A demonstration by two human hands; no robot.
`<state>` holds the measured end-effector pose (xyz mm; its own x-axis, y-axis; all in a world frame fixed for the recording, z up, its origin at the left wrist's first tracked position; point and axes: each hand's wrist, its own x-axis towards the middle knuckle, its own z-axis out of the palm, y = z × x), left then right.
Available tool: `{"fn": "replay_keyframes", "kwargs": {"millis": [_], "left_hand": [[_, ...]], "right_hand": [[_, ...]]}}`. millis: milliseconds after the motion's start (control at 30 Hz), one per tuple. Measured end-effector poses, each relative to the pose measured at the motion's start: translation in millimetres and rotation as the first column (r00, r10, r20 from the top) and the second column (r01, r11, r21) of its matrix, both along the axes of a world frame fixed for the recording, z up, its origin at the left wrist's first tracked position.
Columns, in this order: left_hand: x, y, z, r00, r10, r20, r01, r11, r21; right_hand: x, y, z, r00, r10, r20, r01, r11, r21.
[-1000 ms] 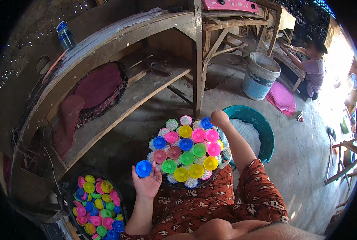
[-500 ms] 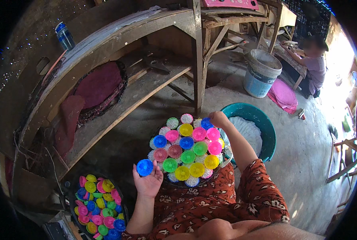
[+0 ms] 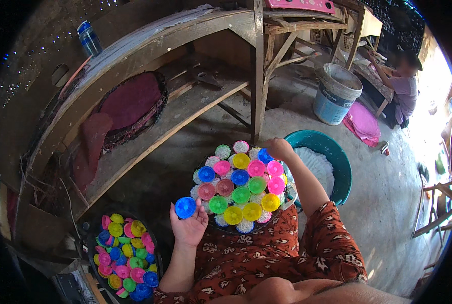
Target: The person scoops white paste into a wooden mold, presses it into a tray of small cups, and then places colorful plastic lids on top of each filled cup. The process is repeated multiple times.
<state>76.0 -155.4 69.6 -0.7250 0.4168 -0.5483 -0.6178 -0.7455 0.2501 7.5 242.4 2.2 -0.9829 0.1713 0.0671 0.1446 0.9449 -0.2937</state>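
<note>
A round tray (image 3: 225, 227) rests on my lap, packed with several small round moulds in pink, green, yellow, blue and white. My left hand (image 3: 190, 227) is at the tray's left edge and holds a blue mould (image 3: 185, 207) between thumb and fingers. My right hand (image 3: 279, 149) reaches to the tray's far right rim, fingers curled beside a blue mould (image 3: 265, 155); whether it grips one I cannot tell.
A dark basket (image 3: 95, 238) of more coloured moulds sits on the floor at lower left. A teal basin (image 3: 332, 152) with white material stands to my right. A wooden bench, a grey bucket (image 3: 336, 93), a blue bottle (image 3: 89, 39) and a seated person (image 3: 403, 83) are beyond.
My left hand with the blue mould has stayed at the tray's left edge. My right hand has barely shifted at the far rim.
</note>
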Motion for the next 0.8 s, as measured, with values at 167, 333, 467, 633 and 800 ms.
{"fn": "replay_keyframes", "kwargs": {"millis": [167, 333, 467, 633, 800], "left_hand": [[0, 0, -4, 0.999, -0.024, -0.025, 0.024, 1.0, 0.007], [1, 0, -3, 0.999, -0.018, -0.033, 0.019, 0.999, 0.026], [2, -4, 0, 1.0, 0.006, -0.014, -0.007, 1.0, -0.016], [3, -6, 1, 0.999, -0.007, -0.037, 0.006, 1.0, -0.029], [3, -6, 0, 0.999, -0.005, -0.035, 0.004, 1.0, -0.024]], "right_hand": [[8, -23, 24, 0.964, 0.234, -0.129, -0.251, 0.958, -0.141], [5, -42, 28, 0.953, 0.3, 0.052, -0.3, 0.954, -0.014], [-2, -46, 24, 0.943, 0.294, 0.152, -0.307, 0.95, 0.064], [-8, -47, 13, 0.94, 0.305, 0.153, -0.315, 0.948, 0.05], [-10, -51, 5, 0.923, 0.323, 0.208, -0.343, 0.937, 0.065]]}}
